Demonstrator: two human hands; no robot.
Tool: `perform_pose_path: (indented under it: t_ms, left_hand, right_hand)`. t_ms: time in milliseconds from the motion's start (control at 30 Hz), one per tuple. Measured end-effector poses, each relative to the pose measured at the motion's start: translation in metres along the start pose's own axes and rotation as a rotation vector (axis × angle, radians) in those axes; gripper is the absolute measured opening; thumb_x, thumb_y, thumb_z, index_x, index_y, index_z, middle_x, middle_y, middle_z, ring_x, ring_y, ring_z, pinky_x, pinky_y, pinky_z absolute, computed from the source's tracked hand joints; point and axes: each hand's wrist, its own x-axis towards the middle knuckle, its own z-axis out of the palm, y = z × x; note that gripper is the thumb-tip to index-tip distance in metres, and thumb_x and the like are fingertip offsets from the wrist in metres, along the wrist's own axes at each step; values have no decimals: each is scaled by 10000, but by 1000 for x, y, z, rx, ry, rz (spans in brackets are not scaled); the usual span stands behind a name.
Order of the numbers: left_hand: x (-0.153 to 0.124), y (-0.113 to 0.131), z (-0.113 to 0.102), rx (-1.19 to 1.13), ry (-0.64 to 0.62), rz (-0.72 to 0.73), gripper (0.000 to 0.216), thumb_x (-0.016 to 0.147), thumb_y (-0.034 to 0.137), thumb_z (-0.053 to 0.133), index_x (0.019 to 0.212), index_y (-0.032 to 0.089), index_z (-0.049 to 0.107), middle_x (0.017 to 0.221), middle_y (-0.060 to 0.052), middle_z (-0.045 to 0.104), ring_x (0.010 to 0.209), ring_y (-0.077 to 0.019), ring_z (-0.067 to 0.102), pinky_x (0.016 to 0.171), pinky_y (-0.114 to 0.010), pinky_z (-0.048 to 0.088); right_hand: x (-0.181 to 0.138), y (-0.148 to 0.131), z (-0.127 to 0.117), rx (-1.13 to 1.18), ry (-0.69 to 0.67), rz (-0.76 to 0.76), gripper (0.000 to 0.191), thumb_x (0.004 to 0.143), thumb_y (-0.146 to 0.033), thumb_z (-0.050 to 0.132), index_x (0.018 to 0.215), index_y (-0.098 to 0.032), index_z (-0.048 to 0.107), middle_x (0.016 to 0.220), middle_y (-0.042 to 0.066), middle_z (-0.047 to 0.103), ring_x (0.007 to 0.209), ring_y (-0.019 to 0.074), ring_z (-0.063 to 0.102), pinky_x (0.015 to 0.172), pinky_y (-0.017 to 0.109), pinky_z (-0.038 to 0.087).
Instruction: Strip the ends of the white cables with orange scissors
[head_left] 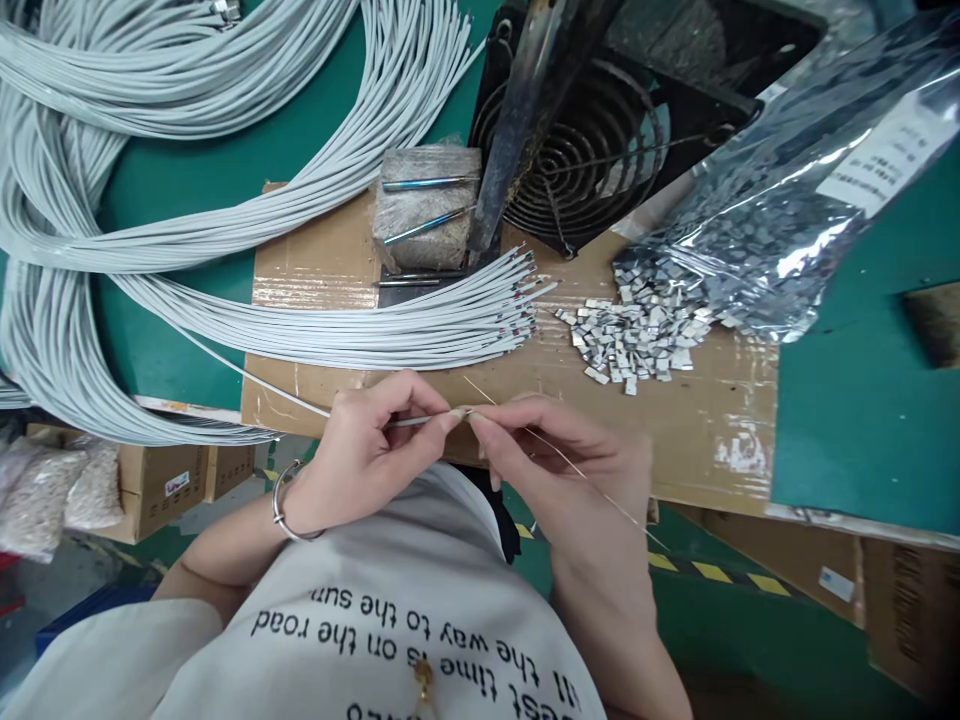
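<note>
My left hand [375,445] pinches the end of one thin grey cable [409,421] just in front of my chest. My right hand [559,455] meets it at the cable tip, fingers closed in a pinch on a fine wire strand [592,482] that trails down to the right. Both hands hover at the near edge of a cardboard sheet [720,420]. Beyond them lies a bundle of grey cables [420,330] with stripped ends pointing right. A heap of small metal clips [637,335] spills from a silver foil bag [795,190].
Large loops of grey cable [112,150] cover the green table at the left. A block holding metal pins [424,205] and a black fan grille [592,150] stand at the back. Cardboard boxes [161,480] and plastic bags [45,495] sit on the floor at the lower left.
</note>
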Motion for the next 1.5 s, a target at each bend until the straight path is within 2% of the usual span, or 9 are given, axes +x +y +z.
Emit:
perform_pose_path:
  t_ms: [233, 533, 767, 900, 1067, 1200, 1367, 1433, 1500]
  left_hand:
    - [0, -2, 9, -59, 57, 17, 166, 1024, 250, 665, 874, 187, 631, 633, 47, 593, 531, -68, 435, 487, -204, 346]
    - [7, 1, 9, -530, 33, -210, 148, 1001, 287, 672, 937, 189, 582, 596, 74, 528, 497, -77, 438, 496, -201, 399]
    - [17, 7, 0, -465, 28, -269, 125, 923, 202, 713, 839, 156, 633, 549, 101, 386, 494, -54, 255, 469, -208, 196]
    - [17, 11, -4, -420, -25, -305, 140, 904, 209, 720, 809, 159, 631, 548, 96, 373, 515, -63, 248, 487, -218, 194]
    - [17, 12, -5, -439, -63, -351, 138, 867, 207, 737, 799, 160, 626, 559, 91, 382, 521, -61, 269, 493, -211, 196]
    - [18, 10, -7, -475, -95, -394, 152, 891, 240, 730, 801, 160, 638, 562, 86, 385, 520, -62, 265, 488, -206, 191]
    - [21, 6, -12, -449, 0, -390, 143, 902, 237, 731, 801, 161, 663, 542, 89, 382, 506, -63, 229, 479, -216, 171]
    - [22, 6, -14, -454, 24, -375, 134, 900, 233, 732, 801, 161, 677, 533, 83, 406, 500, -64, 240, 479, -221, 174]
    - [23, 5, -15, -454, 43, -366, 123, 890, 226, 744, 800, 162, 688, 534, 78, 419, 503, -66, 258, 483, -222, 185]
  right_hand:
    - [-1, 14, 15, 108, 88, -64, 130, 895, -186, 760, 779, -234, 795, 601, -34, 596, 474, 88, 476, 436, 250, 374]
    - [-1, 37, 38, -256, 293, -593, 201, 909, -88, 732, 985, -264, 790, 716, -19, 708, 573, 123, 575, 502, 278, 465]
    - [11, 22, 8, -247, 47, -452, 147, 998, -185, 678, 964, -264, 796, 724, -22, 685, 617, 124, 602, 555, 287, 442]
    - [21, 15, -4, -200, -122, -329, 352, 1101, -315, 529, 831, -221, 733, 663, -20, 571, 609, 113, 533, 578, 291, 392]
    - [26, 19, 6, -324, -213, -490, 272, 1050, -192, 587, 779, -199, 572, 696, -31, 503, 632, 102, 457, 584, 270, 359]
    - [22, 26, 16, -440, -63, -703, 219, 996, -115, 581, 806, -216, 541, 708, -20, 489, 653, 130, 456, 593, 294, 355]
    - [40, 18, -15, -493, 209, -630, 231, 1021, -148, 600, 806, -228, 634, 708, -18, 585, 634, 144, 517, 599, 312, 366]
    - [57, 12, -36, -710, 367, -565, 182, 995, -250, 684, 813, -243, 701, 709, 1, 621, 662, 187, 523, 649, 349, 392]
    - [73, 9, -54, -950, 339, -515, 97, 938, -301, 758, 858, -247, 750, 725, 21, 652, 725, 229, 530, 717, 386, 416]
